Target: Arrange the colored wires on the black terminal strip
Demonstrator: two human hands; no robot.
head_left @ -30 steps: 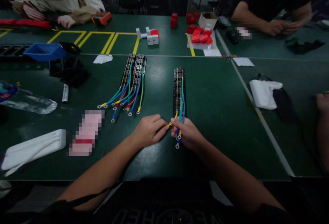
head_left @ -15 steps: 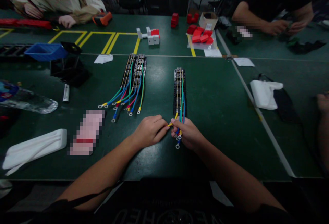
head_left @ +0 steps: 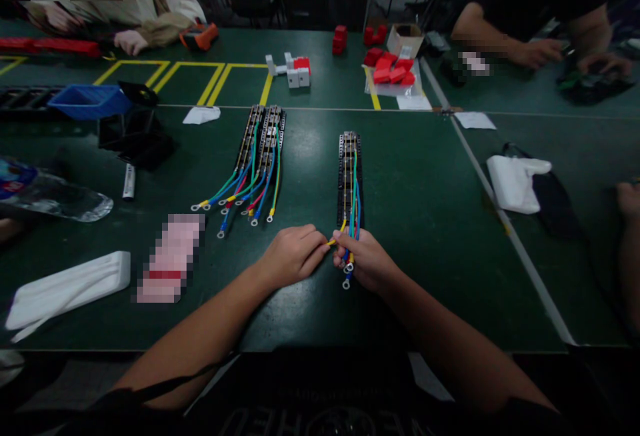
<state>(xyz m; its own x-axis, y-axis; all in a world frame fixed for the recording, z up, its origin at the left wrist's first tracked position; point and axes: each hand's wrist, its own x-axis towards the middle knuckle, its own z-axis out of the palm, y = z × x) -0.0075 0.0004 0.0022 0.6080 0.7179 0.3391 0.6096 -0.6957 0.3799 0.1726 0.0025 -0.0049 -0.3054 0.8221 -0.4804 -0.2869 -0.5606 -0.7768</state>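
A long black terminal strip (head_left: 349,173) lies on the green table, its coloured wires running toward me. My left hand (head_left: 297,253) pinches the yellow wire (head_left: 331,243) that bends out to the left from the strip's near end. Closed around the other wires, green and blue among them, is my right hand (head_left: 367,259); its thumb lies by the yellow wire. Several ring terminals (head_left: 347,283) stick out below the right fingers. Two similar wired strips (head_left: 273,136) rest side by side to the left, their wire ends fanned out on the table.
To the left lie a white power strip (head_left: 70,289), a plastic bottle (head_left: 65,193), a marker (head_left: 129,181) and a blue bin (head_left: 90,99). Red parts (head_left: 393,73) sit at the back. On the right is a white object (head_left: 517,183). Co-workers' hands (head_left: 540,53) are across the table.
My hands and the strip between them hold nearly still. At the far right, a co-worker's hands have moved apart, one now over a dark item. Part of another hand shows behind the bottle.
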